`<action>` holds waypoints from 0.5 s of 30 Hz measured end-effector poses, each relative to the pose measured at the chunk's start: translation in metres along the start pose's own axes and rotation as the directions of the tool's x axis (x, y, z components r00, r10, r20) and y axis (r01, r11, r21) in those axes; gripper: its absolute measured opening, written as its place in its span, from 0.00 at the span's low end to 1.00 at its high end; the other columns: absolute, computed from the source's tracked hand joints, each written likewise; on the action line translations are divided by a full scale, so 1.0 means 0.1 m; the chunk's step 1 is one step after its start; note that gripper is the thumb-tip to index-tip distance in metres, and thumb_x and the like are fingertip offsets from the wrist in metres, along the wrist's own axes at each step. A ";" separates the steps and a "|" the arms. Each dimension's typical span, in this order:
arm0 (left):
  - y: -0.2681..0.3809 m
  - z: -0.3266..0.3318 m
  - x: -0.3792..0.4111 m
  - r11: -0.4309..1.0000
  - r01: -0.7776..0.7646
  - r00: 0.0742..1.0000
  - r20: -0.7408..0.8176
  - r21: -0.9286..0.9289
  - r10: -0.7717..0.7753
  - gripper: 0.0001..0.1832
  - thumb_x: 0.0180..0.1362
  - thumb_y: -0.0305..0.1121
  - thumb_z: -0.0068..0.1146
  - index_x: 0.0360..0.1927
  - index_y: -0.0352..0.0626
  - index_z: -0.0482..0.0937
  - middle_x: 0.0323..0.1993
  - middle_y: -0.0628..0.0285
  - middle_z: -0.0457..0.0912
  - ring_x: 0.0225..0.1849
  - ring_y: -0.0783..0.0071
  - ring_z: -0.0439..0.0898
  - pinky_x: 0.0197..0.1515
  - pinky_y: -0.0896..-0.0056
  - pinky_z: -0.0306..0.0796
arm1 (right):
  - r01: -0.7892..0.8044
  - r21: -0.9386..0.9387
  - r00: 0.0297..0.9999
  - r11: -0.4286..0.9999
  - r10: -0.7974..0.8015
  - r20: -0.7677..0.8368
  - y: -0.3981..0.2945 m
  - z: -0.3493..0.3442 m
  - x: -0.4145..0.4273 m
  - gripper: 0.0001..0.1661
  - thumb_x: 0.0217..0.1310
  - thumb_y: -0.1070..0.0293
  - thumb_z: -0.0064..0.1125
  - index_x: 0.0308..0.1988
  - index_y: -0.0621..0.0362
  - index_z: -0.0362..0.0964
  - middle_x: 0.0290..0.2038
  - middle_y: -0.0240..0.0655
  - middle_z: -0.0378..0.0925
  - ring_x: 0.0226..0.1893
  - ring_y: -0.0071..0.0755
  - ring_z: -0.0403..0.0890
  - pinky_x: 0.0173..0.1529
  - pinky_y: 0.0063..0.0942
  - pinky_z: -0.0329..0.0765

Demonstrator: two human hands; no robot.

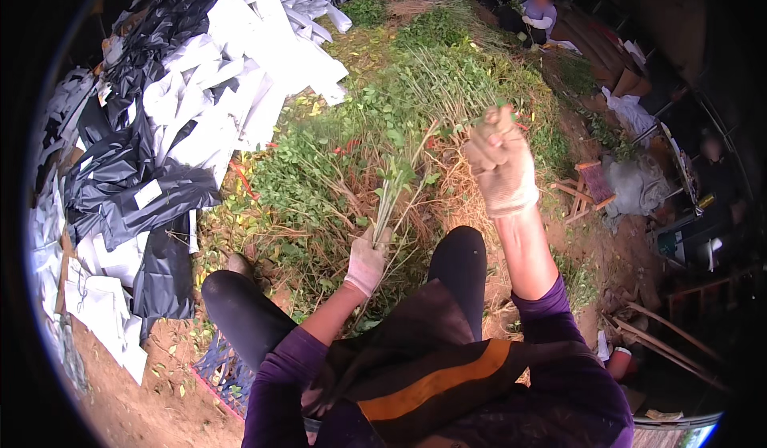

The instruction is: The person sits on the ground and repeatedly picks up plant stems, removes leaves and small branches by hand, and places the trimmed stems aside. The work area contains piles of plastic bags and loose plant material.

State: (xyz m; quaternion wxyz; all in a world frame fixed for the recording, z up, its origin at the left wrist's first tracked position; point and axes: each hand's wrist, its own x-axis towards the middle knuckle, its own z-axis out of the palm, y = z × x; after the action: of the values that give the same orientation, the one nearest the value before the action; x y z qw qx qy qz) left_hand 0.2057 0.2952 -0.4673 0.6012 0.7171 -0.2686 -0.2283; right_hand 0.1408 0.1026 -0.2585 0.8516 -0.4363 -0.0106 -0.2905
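My left hand [367, 263], in a pale knit glove, grips a small bundle of thin green stems [392, 199] with a few leaves near the top. The bundle points away from me, above a heap of leafy cut plants [311, 178]. My right hand [498, 154], gloved too, is raised to the right of the bundle. Its fingers are curled and blurred; a bit of green shows at the fingertips, and whether they hold anything is unclear. Beneath it lie tan bare roots [458, 178] of bundled plants, with red ties [346, 147] among them.
White sheets [257, 58] and black plastic sheeting [144, 202] cover the left side. A small wooden folding stool [584, 190] stands at the right. Farther back a person [538, 16] sits beside more plants; another person [713, 166] is dimly visible at far right. Wooden poles [659, 343] lie lower right.
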 end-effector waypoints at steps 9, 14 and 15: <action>-0.53 -0.02 -0.03 0.760 0.275 0.956 0.251 -0.589 -0.151 0.12 0.69 0.36 0.58 0.49 0.38 0.78 0.28 0.74 0.76 0.25 0.88 0.69 0.23 0.83 0.61 | -0.017 -0.975 1.000 0.223 0.017 -0.014 0.05 0.03 -0.10 0.33 0.62 0.63 0.67 0.62 0.63 0.67 0.29 0.37 0.83 0.26 0.25 0.83 0.32 0.26 0.78; -0.30 -0.05 -0.21 0.861 0.240 0.945 0.312 -0.449 -0.100 0.13 0.69 0.40 0.58 0.49 0.43 0.76 0.32 0.74 0.79 0.28 0.87 0.73 0.28 0.83 0.67 | 0.148 -0.380 0.935 0.913 -0.254 -0.246 0.14 -0.45 0.29 0.09 0.68 0.69 0.61 0.43 0.63 0.76 0.25 0.30 0.78 0.18 0.17 0.68 0.25 0.16 0.68; -0.34 -0.08 -0.22 0.834 0.269 0.936 0.335 -0.482 -0.108 0.13 0.69 0.40 0.58 0.49 0.43 0.76 0.33 0.73 0.79 0.28 0.86 0.74 0.29 0.83 0.68 | 0.236 -0.361 0.903 0.902 -0.341 -0.261 0.11 -0.51 0.36 0.09 0.69 0.69 0.60 0.43 0.63 0.76 0.24 0.29 0.77 0.17 0.16 0.67 0.24 0.16 0.67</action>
State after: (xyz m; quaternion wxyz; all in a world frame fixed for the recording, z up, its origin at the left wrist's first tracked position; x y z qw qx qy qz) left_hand 0.1980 0.3199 -0.4989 0.7000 0.5087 -0.2102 -0.4550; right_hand 0.1638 0.0521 -0.2883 0.7063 -0.5097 0.1090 -0.4791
